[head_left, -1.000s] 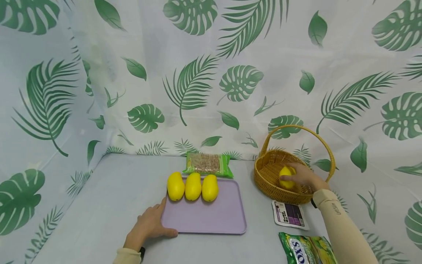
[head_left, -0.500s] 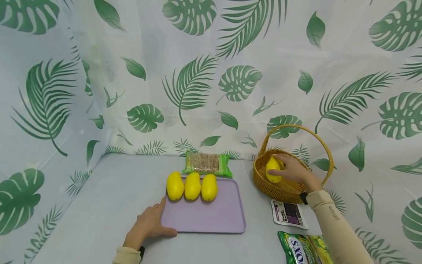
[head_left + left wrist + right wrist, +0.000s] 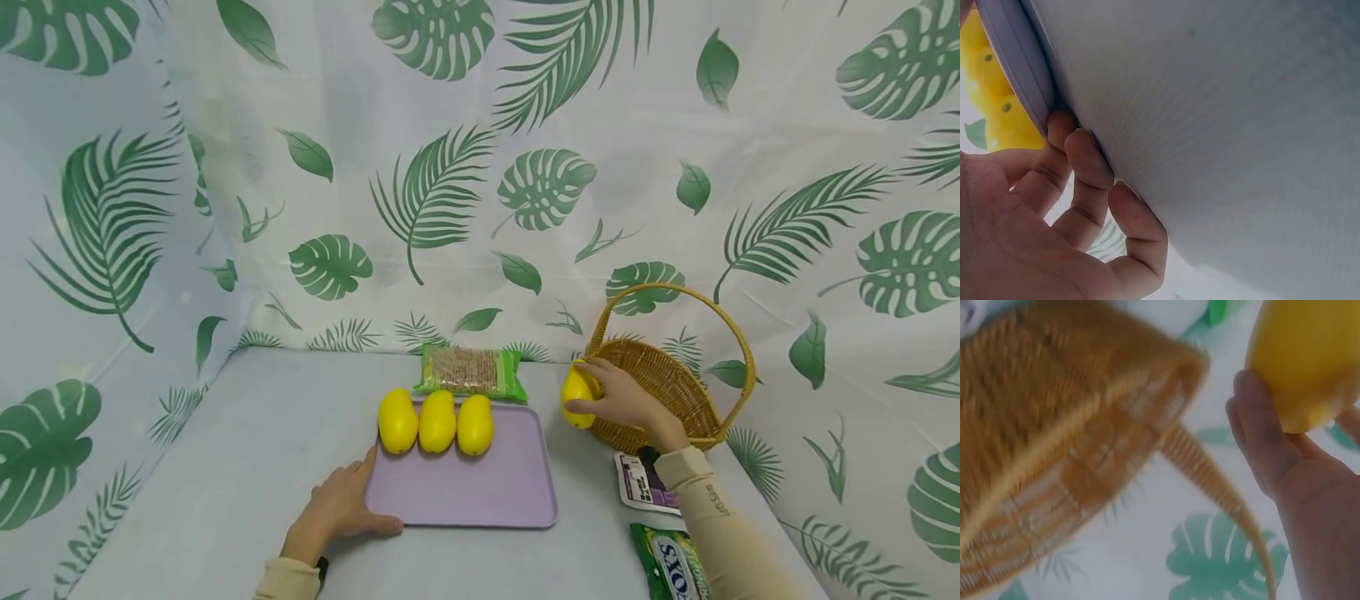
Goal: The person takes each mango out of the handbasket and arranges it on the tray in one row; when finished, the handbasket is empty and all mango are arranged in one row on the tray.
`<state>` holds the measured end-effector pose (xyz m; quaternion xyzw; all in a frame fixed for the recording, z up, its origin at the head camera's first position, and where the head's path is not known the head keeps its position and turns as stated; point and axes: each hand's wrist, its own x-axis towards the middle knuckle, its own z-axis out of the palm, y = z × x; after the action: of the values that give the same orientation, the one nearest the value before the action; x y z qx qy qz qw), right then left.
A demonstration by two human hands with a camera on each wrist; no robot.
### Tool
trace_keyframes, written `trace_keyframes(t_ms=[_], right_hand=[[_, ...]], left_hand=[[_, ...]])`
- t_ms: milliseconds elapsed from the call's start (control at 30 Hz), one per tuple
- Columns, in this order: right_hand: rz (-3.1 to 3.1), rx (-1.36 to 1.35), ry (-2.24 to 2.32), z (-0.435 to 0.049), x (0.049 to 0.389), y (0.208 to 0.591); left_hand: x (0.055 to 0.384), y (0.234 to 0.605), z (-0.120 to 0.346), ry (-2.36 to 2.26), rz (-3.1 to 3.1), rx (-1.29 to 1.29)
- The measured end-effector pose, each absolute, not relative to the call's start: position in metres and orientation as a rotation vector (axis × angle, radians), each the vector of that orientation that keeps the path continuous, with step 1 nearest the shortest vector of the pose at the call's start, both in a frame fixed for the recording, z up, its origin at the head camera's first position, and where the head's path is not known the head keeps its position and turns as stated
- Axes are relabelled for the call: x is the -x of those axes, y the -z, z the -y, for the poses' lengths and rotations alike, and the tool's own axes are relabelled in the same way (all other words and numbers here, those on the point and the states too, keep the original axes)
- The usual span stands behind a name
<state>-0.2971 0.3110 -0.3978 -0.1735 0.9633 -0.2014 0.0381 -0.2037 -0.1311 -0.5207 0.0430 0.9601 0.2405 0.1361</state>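
My right hand [image 3: 618, 396] grips a yellow mango [image 3: 577, 398] beside the left rim of the wicker basket [image 3: 682, 396]. The right wrist view shows the held mango [image 3: 1307, 362] with my fingers along its side, apart from the basket. At the lower left corner of the lilac tray [image 3: 480, 500], my left hand [image 3: 341, 504] holds the edge, thumb at the front and fingers at the left side. Bent fingers [image 3: 1088, 159] meet the tray rim and table in the left wrist view. Three yellow mangoes [image 3: 437, 422] lie in a row along the tray's back left.
A green-edged clear food packet [image 3: 471, 371] lies behind the tray. Right of the tray, a purple and white packet [image 3: 633, 483] and a green bag [image 3: 667, 558] lie on the table, partly covered by my right arm. A leaf-print cloth [image 3: 450, 183] hangs behind.
My right hand has lifted the mango out of the basket and carried it left past the rim. The left hand and tray stay in place.
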Motion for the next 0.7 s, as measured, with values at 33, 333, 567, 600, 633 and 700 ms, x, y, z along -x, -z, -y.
trace_keyframes(t_ms=[33,333,567,600,633,700], right_hand=[[-2.953,0.541,0.631,-0.307,0.296,0.401],[-2.907,0.575,0.653,-0.276,0.291,0.437],[-2.849,0.6,0.692,-0.258,0.293,0.459],[-2.837,0.587,0.705,-0.255,0.294,0.46],[-2.83,0.572,0.706,-0.253,0.295,0.463],[-2.821,0.568,0.702,-0.248,0.296,0.466]], left_hand=[[0.204,0.521,0.131,-0.694,-2.784,-0.131],[0.202,0.519,0.128,-0.709,-2.796,-0.151],[0.201,0.519,0.129,-0.683,-2.805,-0.157],[0.201,0.519,0.129,-0.683,-2.806,-0.158],[0.201,0.519,0.129,-0.684,-2.806,-0.158],[0.201,0.519,0.129,-0.689,-2.804,-0.154]])
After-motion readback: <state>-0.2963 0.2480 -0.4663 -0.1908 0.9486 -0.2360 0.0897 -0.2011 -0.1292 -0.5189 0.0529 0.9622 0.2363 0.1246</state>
